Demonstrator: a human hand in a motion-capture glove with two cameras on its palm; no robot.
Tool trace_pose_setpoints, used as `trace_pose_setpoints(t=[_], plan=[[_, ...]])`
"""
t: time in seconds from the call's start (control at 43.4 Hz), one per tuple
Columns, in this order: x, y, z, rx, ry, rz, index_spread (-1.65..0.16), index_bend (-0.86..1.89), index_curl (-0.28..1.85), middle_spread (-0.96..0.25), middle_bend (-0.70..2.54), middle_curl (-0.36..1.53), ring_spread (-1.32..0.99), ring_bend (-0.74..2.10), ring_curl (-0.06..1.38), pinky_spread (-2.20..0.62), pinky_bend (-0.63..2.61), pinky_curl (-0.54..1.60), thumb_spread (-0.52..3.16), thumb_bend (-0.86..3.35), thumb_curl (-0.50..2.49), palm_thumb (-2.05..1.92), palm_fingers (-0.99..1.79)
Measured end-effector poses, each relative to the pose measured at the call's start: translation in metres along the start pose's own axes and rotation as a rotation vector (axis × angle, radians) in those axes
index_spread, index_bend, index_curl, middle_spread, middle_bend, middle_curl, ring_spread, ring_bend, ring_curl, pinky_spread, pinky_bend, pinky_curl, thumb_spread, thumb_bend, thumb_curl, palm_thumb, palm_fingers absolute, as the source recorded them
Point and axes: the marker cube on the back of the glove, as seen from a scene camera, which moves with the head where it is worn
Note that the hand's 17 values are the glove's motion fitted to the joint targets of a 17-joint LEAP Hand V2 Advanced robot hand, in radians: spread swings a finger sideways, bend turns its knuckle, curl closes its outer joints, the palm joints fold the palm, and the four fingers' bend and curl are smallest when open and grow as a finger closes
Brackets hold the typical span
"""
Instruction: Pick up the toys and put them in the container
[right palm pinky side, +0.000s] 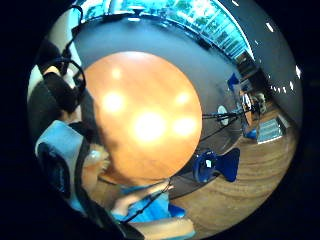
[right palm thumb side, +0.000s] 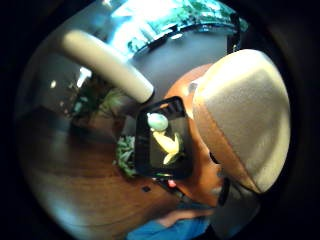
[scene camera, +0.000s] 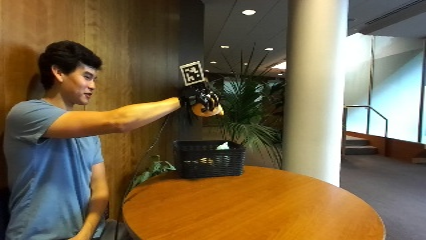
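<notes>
Wood panelling backs a round wooden table (scene camera: 266, 205), and the black basket (scene camera: 209, 159) standing near its back edge is the landmark for everything else. High above the basket, the person's gloved right hand (scene camera: 202, 101) is curled around a rounded tan and orange toy (scene camera: 212, 110), fingers wrapped over it so only its lower end peeks out. From the thumb-side palm view that toy (right palm thumb side: 243, 117) fills much of the picture, close to the palm, while the basket (right palm thumb side: 142, 150) lies below, already holding 1 pale round toy (right palm thumb side: 158, 121) and 1 yellow banana-like toy (right palm thumb side: 169, 143). The step in hand looks like carrying the toy over the basket for release. To do it well, I would bring the hand down nearer the basket's rim and keep it centred over the opening before letting go, so the toy does not bounce out or strike the rim. Its long axis appears to run from the palm outward, tilted down toward the basket, though the fingers hide most of it.
</notes>
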Motion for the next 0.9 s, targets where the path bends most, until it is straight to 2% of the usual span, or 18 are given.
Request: trace_pose_setpoints(t=[0.092, 0.161, 0.23, 0.345, 0.621, 0.691, 0.737, 0.76, 0.783, 0.875, 0.898], plan=[[-0.030, -0.006, 0.013, -0.021, 0.089, 0.057, -0.35, 0.16, 0.32, -0.44, 0.36, 0.61, -0.47, 1.06, 0.53, -0.41, 1.19, 0.43, 0.77, 0.22, 0.89, 0.75, 0.85], [-0.060, -0.010, 0.019, -0.018, 0.033, 0.071, -0.35, 0.15, 0.32, -0.44, 0.34, 0.62, -0.47, 1.06, 0.54, -0.42, 1.19, 0.43, 0.77, 0.22, 0.90, 0.75, 0.83], [-0.070, -0.008, 0.023, -0.017, -0.052, -0.002, -0.35, 0.16, 0.32, -0.43, 0.32, 0.63, -0.47, 1.05, 0.54, -0.42, 1.19, 0.43, 0.77, 0.21, 0.91, 0.75, 0.82], [-0.041, -0.003, 0.035, -0.034, -0.089, -0.066, -0.34, 0.17, 0.33, -0.41, 0.28, 0.65, -0.46, 1.04, 0.53, -0.42, 1.18, 0.43, 0.78, 0.21, 0.93, 0.75, 0.83], [-0.073, 0.005, 0.083, -0.154, -0.079, -0.071, -0.33, 0.15, 0.35, -0.35, 0.19, 0.68, -0.44, 1.01, 0.53, -0.41, 1.17, 0.43, 0.83, 0.18, 0.95, 0.72, 0.80], [-0.085, 0.010, 0.089, -0.197, -0.143, -0.123, -0.33, 0.14, 0.36, -0.33, 0.17, 0.68, -0.44, 1.01, 0.54, -0.41, 1.19, 0.44, 0.85, 0.16, 0.95, 0.70, 0.75], [-0.092, 0.014, 0.092, -0.235, -0.184, -0.164, -0.32, 0.04, 0.33, -0.28, 0.15, 0.67, -0.41, 1.00, 0.54, -0.41, 1.26, 0.45, 0.92, 0.12, 0.93, 0.62, 0.66], [-0.092, 0.015, 0.094, -0.258, -0.181, -0.170, -0.33, 0.11, 0.35, -0.29, 0.16, 0.68, -0.42, 1.00, 0.55, -0.41, 1.24, 0.44, 0.90, 0.14, 0.94, 0.66, 0.67], [-0.092, 0.017, 0.097, -0.283, -0.165, -0.168, -0.32, 0.03, 0.31, -0.25, 0.12, 0.66, -0.39, 1.04, 0.55, -0.41, 1.27, 0.45, 0.99, 0.08, 0.90, 0.53, 0.63], [-0.090, 0.020, 0.103, -0.346, -0.120, -0.178, -0.29, 0.12, 0.34, -0.10, 0.04, 0.61, -0.27, 0.96, 0.55, -0.31, 1.38, 0.49, 1.06, -0.11, 0.73, 0.19, 0.19], [-0.089, 0.019, 0.103, -0.342, -0.115, -0.186, -0.29, 0.15, 0.35, -0.07, 0.02, 0.58, -0.23, 0.86, 0.53, -0.27, 1.44, 0.51, 1.05, -0.14, 0.69, 0.09, 0.05]])
